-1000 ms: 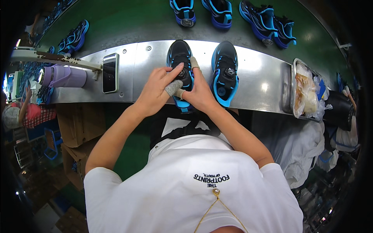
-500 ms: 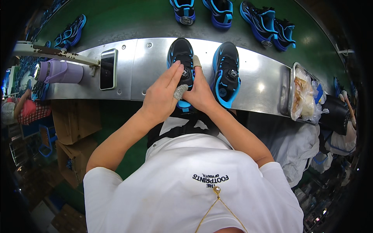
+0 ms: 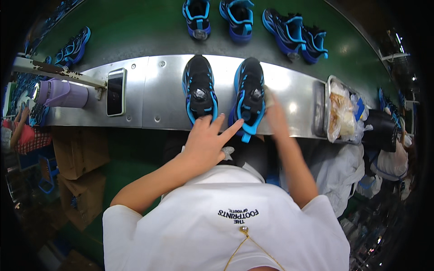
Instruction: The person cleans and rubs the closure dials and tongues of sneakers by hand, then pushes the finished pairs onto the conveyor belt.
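Observation:
Two black sneakers with bright blue trim and a round dial on the tongue stand side by side on a metal ledge, toes pointing away from me. My left hand (image 3: 205,141) has its fingers spread at the near ends of both, with fingertips by the heel of the left sneaker (image 3: 199,83) and the index finger reaching the heel collar of the right sneaker (image 3: 249,86). A grey wrap covers its thumb. My right hand (image 3: 275,115), smeared by motion, is along the right side of the right sneaker; a pale cover shows on one digit.
Beyond the ledge (image 3: 156,92), more sneakers (image 3: 237,22) stand on a green surface. On the left are a phone (image 3: 116,92), a purple tumbler (image 3: 68,94) and a worn metal bar (image 3: 58,71). At right sits a metal tray (image 3: 330,90) with plastic-bagged items. Cardboard boxes (image 3: 79,153) lie below left.
Both hands have left the middle of the left sneaker. My left hand drew back toward me with fingers spreading; my right hand crossed to the right sneaker's outer side. The view shifted slightly.

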Action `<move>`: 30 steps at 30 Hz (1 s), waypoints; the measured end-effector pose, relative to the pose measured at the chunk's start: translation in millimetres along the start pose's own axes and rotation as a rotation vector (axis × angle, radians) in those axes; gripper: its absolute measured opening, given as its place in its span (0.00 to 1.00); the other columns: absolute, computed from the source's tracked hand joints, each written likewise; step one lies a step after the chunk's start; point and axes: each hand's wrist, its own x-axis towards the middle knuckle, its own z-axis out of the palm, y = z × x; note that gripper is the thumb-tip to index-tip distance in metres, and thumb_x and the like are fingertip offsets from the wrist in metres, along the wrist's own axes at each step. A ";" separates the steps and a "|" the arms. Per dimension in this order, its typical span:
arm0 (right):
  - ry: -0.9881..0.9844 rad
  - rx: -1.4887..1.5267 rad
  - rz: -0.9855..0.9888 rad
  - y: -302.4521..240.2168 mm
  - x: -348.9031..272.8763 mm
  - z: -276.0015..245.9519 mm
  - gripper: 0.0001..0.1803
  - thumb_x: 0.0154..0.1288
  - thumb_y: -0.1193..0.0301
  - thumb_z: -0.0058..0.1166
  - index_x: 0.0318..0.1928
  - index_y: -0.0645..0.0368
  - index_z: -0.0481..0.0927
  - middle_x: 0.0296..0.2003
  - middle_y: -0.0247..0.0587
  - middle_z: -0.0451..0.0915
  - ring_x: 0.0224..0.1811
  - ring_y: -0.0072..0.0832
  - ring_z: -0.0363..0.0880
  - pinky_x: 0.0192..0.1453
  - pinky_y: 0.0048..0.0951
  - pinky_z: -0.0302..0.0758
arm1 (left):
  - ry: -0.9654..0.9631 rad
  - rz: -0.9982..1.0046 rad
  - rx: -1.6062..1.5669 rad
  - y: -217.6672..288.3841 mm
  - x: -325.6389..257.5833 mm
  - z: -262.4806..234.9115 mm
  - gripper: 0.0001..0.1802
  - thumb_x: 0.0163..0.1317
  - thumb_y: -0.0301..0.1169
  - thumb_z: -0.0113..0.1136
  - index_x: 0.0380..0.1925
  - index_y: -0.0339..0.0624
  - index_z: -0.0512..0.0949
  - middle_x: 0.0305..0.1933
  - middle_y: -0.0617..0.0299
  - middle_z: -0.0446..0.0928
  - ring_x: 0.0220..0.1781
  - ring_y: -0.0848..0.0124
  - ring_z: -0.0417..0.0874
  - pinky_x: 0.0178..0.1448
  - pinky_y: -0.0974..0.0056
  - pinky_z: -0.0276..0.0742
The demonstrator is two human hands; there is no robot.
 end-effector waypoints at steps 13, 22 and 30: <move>-0.122 -0.038 -0.120 8.5 41.6 -32.6 0.21 0.76 0.64 0.44 0.61 0.62 0.74 0.56 0.39 0.78 0.51 0.27 0.79 0.50 0.25 0.77 | 0.231 -0.274 -0.036 -119.3 20.3 -97.0 0.19 0.51 0.48 0.70 0.30 0.44 0.82 0.26 0.57 0.73 0.31 0.59 0.79 0.34 0.58 0.73; 0.037 -0.532 -0.482 -76.4 153.4 13.6 0.34 0.62 0.61 0.61 0.68 0.47 0.65 0.47 0.53 0.79 0.38 0.35 0.81 0.47 0.33 0.77 | 0.064 -0.542 0.400 -313.5 100.5 -91.8 0.14 0.57 0.34 0.59 0.44 0.48 0.81 0.46 0.54 0.78 0.55 0.53 0.75 0.58 0.46 0.68; -0.042 -0.793 -0.559 -66.1 226.2 11.6 0.22 0.59 0.54 0.62 0.46 0.55 0.79 0.34 0.56 0.77 0.41 0.51 0.76 0.46 0.45 0.71 | 0.255 -0.206 0.017 -227.3 188.2 -67.8 0.25 0.51 0.29 0.63 0.52 0.38 0.76 0.56 0.47 0.76 0.60 0.51 0.74 0.64 0.54 0.71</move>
